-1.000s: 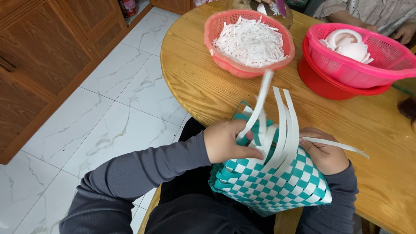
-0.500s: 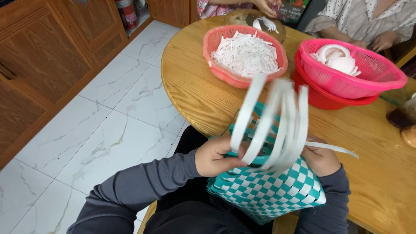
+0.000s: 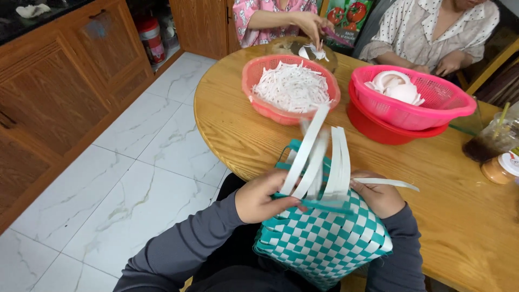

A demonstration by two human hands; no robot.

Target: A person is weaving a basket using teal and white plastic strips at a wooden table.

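A half-woven basket [image 3: 324, 238] of teal and white plastic strips rests in my lap against the edge of a round wooden table [image 3: 238, 135]. Several loose white strips [image 3: 324, 157] stand up from its rim. My left hand [image 3: 262, 197] grips the basket's left rim and pinches the base of those strips. My right hand [image 3: 381, 194] holds the right rim, where one white strip [image 3: 392, 184] sticks out sideways to the right.
On the table stand an orange basket of white shreds [image 3: 292, 86], a pink basket of white pieces [image 3: 411, 97] set in a red bowl, and a plastic cup with a dark drink [image 3: 494, 141]. Two other people sit at the far side. Wooden cabinets [image 3: 59, 92] line the tiled floor on the left.
The view has tilted up, showing more of the table and the people beyond. The upright white strips have swung and shifted between my hands, which keep hold of the basket rim.
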